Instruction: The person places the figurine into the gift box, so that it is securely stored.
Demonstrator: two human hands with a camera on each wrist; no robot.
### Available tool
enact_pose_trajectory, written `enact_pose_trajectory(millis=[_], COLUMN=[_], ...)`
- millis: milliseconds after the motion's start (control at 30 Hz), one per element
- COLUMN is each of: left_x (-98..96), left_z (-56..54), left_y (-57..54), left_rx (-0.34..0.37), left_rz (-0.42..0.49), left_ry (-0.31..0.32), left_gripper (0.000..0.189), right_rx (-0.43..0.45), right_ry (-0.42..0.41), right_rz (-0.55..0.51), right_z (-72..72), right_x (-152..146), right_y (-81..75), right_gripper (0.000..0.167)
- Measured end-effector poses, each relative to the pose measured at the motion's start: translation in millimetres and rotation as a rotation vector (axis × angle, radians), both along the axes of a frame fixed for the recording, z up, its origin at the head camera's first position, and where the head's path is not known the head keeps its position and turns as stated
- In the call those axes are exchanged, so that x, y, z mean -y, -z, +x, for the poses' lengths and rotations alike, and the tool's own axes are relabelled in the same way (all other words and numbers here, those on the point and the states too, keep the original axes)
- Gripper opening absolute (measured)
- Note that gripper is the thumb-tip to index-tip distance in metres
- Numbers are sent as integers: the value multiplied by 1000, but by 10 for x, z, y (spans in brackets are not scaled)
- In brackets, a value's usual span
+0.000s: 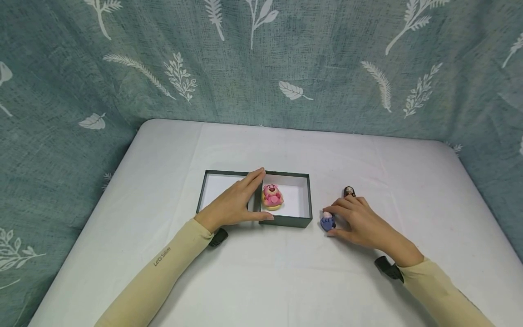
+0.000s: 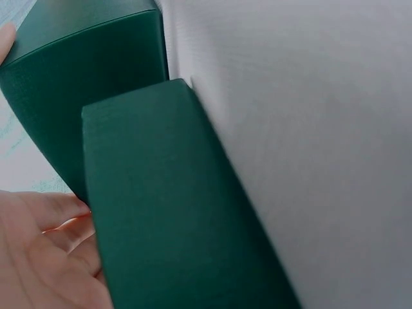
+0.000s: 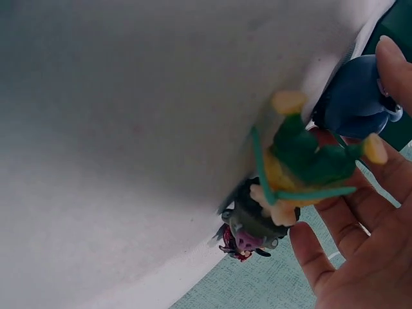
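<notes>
Right hand (image 1: 361, 225) pinches blue figurine (image 1: 327, 222), just right of box (image 1: 286, 221) holding pink bear (image 1: 272, 197); left hand (image 1: 232, 203) spread across box's left edge. Figurine's long axis unclear, partly hidden.

Soft, even light brightens the desk (image 1: 286, 272) in the head view, leaving faint shadows beside both sleeves (image 1: 159, 272). The wrist views are dimmer, with the green-legged toy (image 3: 296, 135) blurred in the right one.

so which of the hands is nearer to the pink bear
Left. The left hand holds the green box just left of the pink bear; the right hand is farther off, right of the box, holding the blue figure.
</notes>
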State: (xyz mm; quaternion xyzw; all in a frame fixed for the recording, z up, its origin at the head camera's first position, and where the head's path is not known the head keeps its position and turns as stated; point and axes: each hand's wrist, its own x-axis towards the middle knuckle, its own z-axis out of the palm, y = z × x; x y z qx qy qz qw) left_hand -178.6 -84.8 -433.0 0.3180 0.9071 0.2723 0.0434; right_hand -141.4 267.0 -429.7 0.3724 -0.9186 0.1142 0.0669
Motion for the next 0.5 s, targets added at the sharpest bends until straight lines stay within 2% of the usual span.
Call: enact_pose_trajectory(millis=[500], left_x=[3], left_z=[3], left_y=[-2], left_rx=[2], left_rz=[-4], left_ry=[-3], left_gripper=[113], right_rx=[-6], right_ry=[-14], right_rz=[-5], right_z=[-6], right_x=[-11], right_y=[-25], right_gripper=[53])
